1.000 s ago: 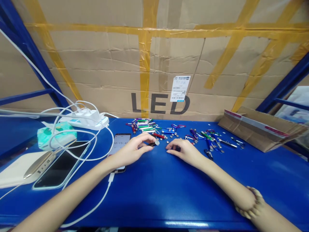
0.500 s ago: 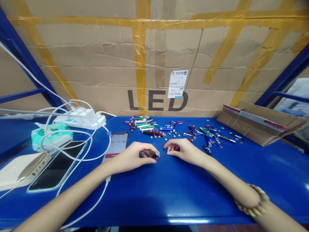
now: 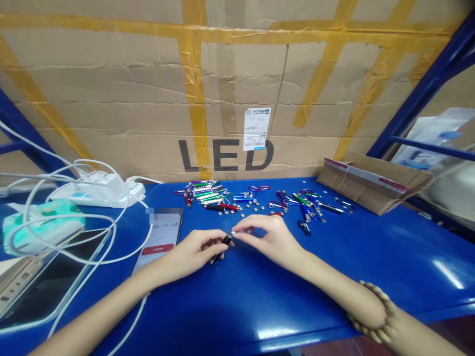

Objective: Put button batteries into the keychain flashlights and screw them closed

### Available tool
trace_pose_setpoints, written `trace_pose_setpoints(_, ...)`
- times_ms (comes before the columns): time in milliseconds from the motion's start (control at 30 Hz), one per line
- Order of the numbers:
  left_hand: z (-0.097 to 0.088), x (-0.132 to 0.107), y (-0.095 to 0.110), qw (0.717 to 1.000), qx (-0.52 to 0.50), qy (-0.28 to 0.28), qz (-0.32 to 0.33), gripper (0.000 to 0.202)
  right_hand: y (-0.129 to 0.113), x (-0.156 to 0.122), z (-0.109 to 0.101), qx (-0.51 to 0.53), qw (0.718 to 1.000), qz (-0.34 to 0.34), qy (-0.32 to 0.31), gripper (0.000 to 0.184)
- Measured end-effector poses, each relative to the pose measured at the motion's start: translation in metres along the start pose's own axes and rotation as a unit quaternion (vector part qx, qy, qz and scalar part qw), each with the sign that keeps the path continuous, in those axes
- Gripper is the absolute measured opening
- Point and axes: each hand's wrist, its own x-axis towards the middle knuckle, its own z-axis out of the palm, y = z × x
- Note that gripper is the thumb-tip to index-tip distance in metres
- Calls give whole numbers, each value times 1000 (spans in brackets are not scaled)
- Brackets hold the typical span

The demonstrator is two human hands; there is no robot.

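My left hand (image 3: 195, 251) is closed around a small black flashlight tube (image 3: 226, 240), which is tilted with its upper end toward my right hand (image 3: 272, 238). Thumb and forefinger of that right hand pinch a tiny silver button cell (image 3: 233, 233) right by the tube's upper end. Whether the cell touches the tube I cannot tell. Beyond the hands lie loose button cells (image 3: 242, 215) and a heap of colored mini flashlights (image 3: 208, 193) with carabiner clips. More such flashlights (image 3: 305, 211) are scattered to the right.
On the left are a phone showing a timer (image 3: 159, 237), a second dark-screened phone (image 3: 55, 277), looping white cables (image 3: 111, 259), a power strip (image 3: 100, 190) and a tissue pack (image 3: 44, 222). An opened cardboard box (image 3: 367, 185) stands at the back right; a large carton (image 3: 148, 99) walls the rear.
My right hand has come left to the tube's end with the button cell. My left hand has turned the black tube so more of it shows. The view has swung right.
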Motion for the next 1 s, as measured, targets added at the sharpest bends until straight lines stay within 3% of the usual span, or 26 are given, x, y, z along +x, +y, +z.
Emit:
trace_pose_setpoints(367, 5, -1, 1, 1000, 25, -14, 6, 20, 2, -3, 2, 39, 996, -81, -28, 7)
trace_pose_setpoints(467, 6, -2, 0, 1000, 25, -9, 9, 19, 1, -4, 2, 28, 997, -70, -34, 6)
trace_pose_setpoints(667, 9, -3, 1, 1000, 20, -9, 2, 20, -3, -4, -3, -9, 992, -31, -121, 13)
trace_pose_setpoints(733, 9, -2, 2, 1000, 10, -8, -2, 22, -2, -1, -7, 0, 994, -29, -104, 13)
trace_pose_setpoints(833, 9, 1, 1, 1000, -6, 14, -15, 23, 3, 6, -23, -34, 999, 26, -1, 13)
trace_pose_setpoints(900, 8, 3, 0, 999, -19, 34, -31, 24, 11, 9, -39, -130, 985, 104, 40, 13)
trace_pose_setpoints(1000, 7, 4, -2, 997, -44, 51, -47, 24, 26, 11, -62, -317, 910, 262, -59, 12)
